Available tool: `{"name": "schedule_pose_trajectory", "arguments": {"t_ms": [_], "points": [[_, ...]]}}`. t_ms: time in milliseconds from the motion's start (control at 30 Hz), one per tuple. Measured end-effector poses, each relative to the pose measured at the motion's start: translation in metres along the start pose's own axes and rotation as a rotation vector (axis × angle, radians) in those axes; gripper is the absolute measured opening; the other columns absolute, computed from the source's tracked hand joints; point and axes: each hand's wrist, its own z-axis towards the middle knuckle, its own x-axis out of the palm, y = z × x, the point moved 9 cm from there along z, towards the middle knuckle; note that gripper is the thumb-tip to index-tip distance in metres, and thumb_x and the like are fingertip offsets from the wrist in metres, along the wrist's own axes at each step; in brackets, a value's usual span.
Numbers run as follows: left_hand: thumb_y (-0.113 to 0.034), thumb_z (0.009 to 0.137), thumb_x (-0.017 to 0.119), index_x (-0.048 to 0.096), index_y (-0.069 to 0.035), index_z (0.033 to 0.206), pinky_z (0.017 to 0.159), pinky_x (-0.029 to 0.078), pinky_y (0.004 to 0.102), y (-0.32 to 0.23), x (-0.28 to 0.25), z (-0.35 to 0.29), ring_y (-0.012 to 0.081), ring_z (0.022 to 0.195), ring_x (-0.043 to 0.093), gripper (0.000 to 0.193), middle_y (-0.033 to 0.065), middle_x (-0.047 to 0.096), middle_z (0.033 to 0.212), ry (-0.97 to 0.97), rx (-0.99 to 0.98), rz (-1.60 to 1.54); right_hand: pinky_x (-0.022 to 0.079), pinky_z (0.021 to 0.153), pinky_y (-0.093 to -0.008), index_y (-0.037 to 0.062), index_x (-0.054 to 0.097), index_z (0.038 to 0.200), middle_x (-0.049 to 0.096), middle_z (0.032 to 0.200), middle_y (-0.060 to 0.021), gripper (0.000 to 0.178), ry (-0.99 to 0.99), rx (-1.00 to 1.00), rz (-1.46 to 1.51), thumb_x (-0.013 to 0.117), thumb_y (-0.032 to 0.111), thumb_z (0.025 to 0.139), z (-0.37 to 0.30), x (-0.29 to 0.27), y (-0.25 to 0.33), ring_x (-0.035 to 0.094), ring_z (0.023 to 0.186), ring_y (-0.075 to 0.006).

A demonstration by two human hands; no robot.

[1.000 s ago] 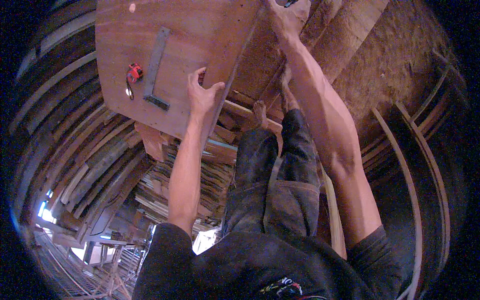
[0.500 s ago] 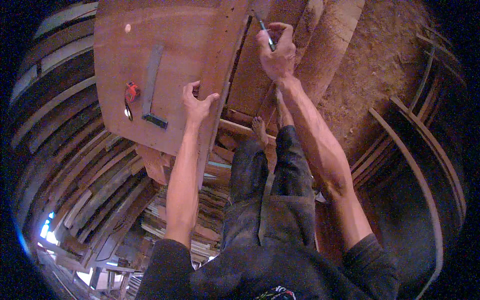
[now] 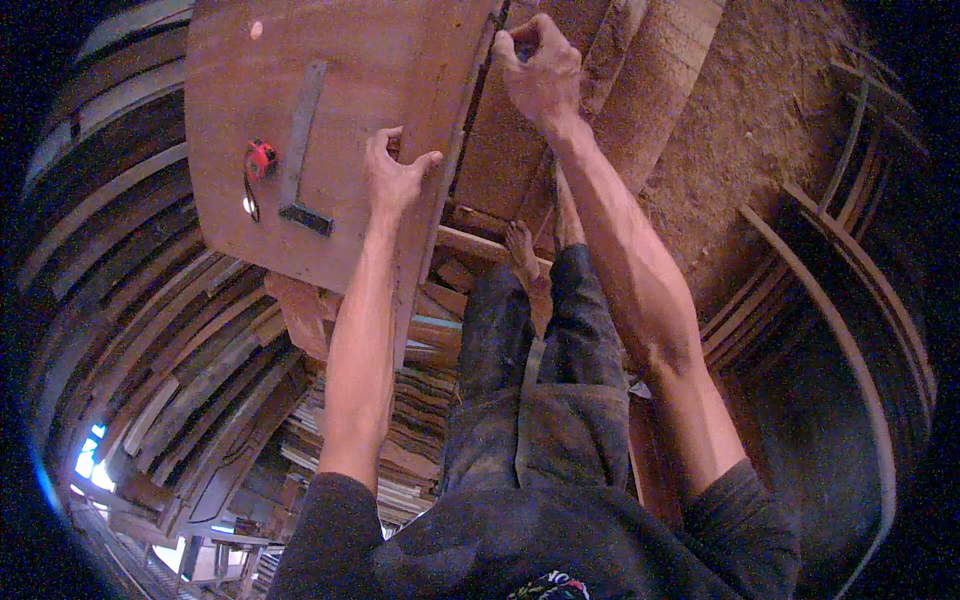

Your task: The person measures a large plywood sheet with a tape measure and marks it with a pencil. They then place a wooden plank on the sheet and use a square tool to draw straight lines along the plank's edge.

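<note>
My left hand [image 3: 396, 180] rests on the large reddish-brown wooden board [image 3: 350, 200] near its right edge, thumb and curled fingers spread apart in a C shape with nothing between them. Past that edge, further off, my right hand [image 3: 545, 75] is closed in a pinch. A slender pen [image 3: 523, 48] is in it, mostly hidden by the fingers; only a dark bit shows. On the board, left of my left hand, lies a metal try square [image 3: 305, 150]. A red tape measure [image 3: 262, 157] sits further left with a dark strap trailing.
Stacked boards [image 3: 400, 420] lie under and beside the work board. Long timber pieces [image 3: 150, 330] line the left side. Brown sawdust-like ground [image 3: 740, 140] spreads at the right, with curved-looking timber strips [image 3: 810, 290] along it. My bare foot [image 3: 520, 245] is beside the board.
My right hand has moved away from me and slightly left, to the board's far right edge; the pen, plainly seen before, is now mostly covered. My left hand stays on the board.
</note>
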Motion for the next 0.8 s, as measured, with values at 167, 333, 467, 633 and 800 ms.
{"name": "schedule_pose_trajectory", "arguments": {"t_ms": [167, 333, 467, 633, 800], "points": [[-0.038, 0.061, 0.096, 0.063, -0.003, 0.116, 0.087, 0.053, 0.0403, 0.004, -0.001, -0.004, 0.0291, 0.1, 0.062, 0.073, 0.0156, 0.064, 0.111, -0.047, 0.033, 0.05, 0.054, 0.07, -0.0433, 0.0018, 0.061, 0.086, 0.07, 0.081, -0.0196, 0.024, 0.274, 0.066, 0.072, 0.07, 0.023, 0.09, -0.1, 0.022, 0.005, 0.072, 0.078, -0.0338], [-0.034, 0.061, 0.096, 0.063, -0.003, 0.116, 0.089, 0.052, 0.0404, 0.007, 0.001, -0.001, 0.0291, 0.103, 0.061, 0.072, 0.0161, 0.062, 0.113, -0.022, -0.002, -0.021, 0.053, 0.069, -0.0428, 0.0005, 0.06, 0.087, 0.067, 0.079, -0.0214, 0.023, 0.401, -0.081, 0.088, 0.07, 0.021, 0.089, -0.091, 0.023, 0.015, 0.068, 0.073, -0.0376], [-0.026, 0.062, 0.095, 0.061, -0.001, 0.115, 0.09, 0.051, 0.0395, -0.004, 0.003, 0.003, 0.0282, 0.102, 0.059, 0.069, 0.015, 0.058, 0.114, -0.02, 0.021, -0.015, 0.054, 0.084, -0.052, 0.0021, 0.065, 0.105, 0.069, 0.104, -0.0266, 0.031, 0.326, -0.12, 0.031, 0.069, 0.028, 0.089, 0.011, 0.017, -0.01, 0.068, 0.098, -0.0426], [-0.028, 0.061, 0.096, 0.061, 0.0, 0.116, 0.09, 0.051, 0.0397, 0.003, 0.002, 0.0, 0.0282, 0.102, 0.059, 0.071, 0.0154, 0.06, 0.113, -0.009, 0.007, -0.027, 0.052, 0.069, -0.0429, -0.0022, 0.055, 0.089, 0.066, 0.079, -0.0207, 0.021, 0.1, -0.044, 0.009, 0.062, 0.018, 0.093, 0.072, -0.011, -0.003, 0.067, 0.076, -0.0345], [-0.041, 0.06, 0.096, 0.063, -0.001, 0.113, 0.086, 0.054, 0.0401, 0.003, -0.002, 0.003, 0.03, 0.098, 0.064, 0.073, 0.0155, 0.067, 0.108, -0.042, 0.068, 0.108, 0.053, 0.071, -0.0453, -0.0002, 0.056, 0.093, 0.069, 0.085, -0.0221, 0.025, 0.13, -0.016, 0.045, 0.069, 0.021, 0.09, 0.01, 0.004, -0.004, 0.07, 0.083, -0.036]]}}
